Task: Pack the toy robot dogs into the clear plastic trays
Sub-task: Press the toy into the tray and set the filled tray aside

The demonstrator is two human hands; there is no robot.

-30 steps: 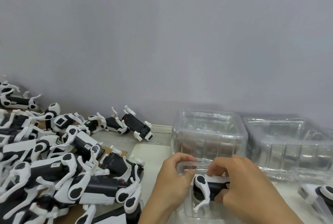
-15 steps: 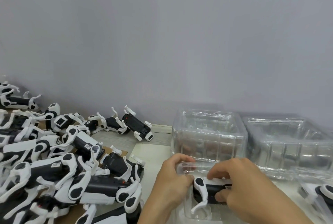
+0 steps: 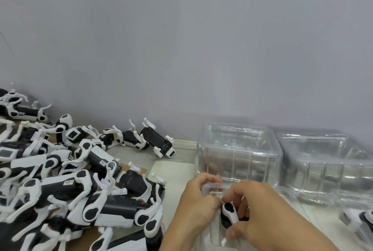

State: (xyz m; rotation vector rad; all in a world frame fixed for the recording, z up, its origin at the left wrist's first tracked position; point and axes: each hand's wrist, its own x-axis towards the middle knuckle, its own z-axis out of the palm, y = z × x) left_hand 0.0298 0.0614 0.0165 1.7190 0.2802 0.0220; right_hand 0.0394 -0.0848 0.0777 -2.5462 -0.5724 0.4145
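Grey wall [image 3: 201,48], pale tabletop [image 3: 173,170]; both hands' fingers [image 3: 232,192] curled around toy dog [image 3: 229,213] in tray [image 3: 214,187].

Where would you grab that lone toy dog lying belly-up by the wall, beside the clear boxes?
Probably by the black body of the upturned dog, from above, thumb and fingers on its two long sides. It lies on its back apart from the pile, and its thin white legs stick up at both ends, so the smooth middle between them looks like the sturdiest, least tangled hold.

The right hand [image 3: 268,216] hides most of the black-and-white toy robot dog [image 3: 229,213]; the clear plastic tray [image 3: 214,187] beneath runs off the frame's bottom edge.
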